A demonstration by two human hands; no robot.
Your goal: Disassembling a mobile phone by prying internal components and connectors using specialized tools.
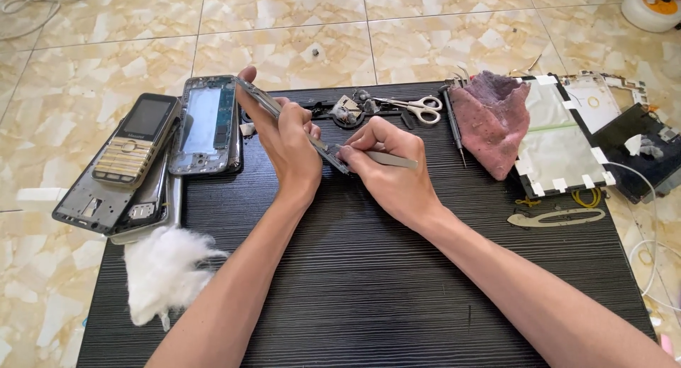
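- Left hand (287,137): raised over the dark board, fingers clenched around a thin phone frame (284,116), held edge-on and tilted, its upper end by the thumb and its lower end reaching toward the right hand.
- Right hand (386,166): fingers pinched on metal tweezers (386,159), tips set against the lower end of the phone frame, just right of the left hand.
- Work board (369,283): black, wood-grained, lying on a marbled tile floor (298,28); both forearms rest across it.
- Opened phone body (206,123): blue-grey, face up, just left of the left hand.
- Keypad phone (135,141): gold keys, dark screen, further left, resting on stacked grey phone shells (96,205).
- Cotton wad (167,269): white, near the left forearm, at the board's left edge.
- Scissors (418,109): white-handled, just beyond the right hand, beside small dark parts (347,111).
- Screwdriver (454,127): thin, dark, right of the right hand.
- Cloth (489,120): pink, crumpled, right of the screwdriver.
- Tablet panel (560,137): white-taped edges, partly under the cloth, well right of the right hand.
- Flat cream-coloured pry piece (557,218): right of the right forearm.
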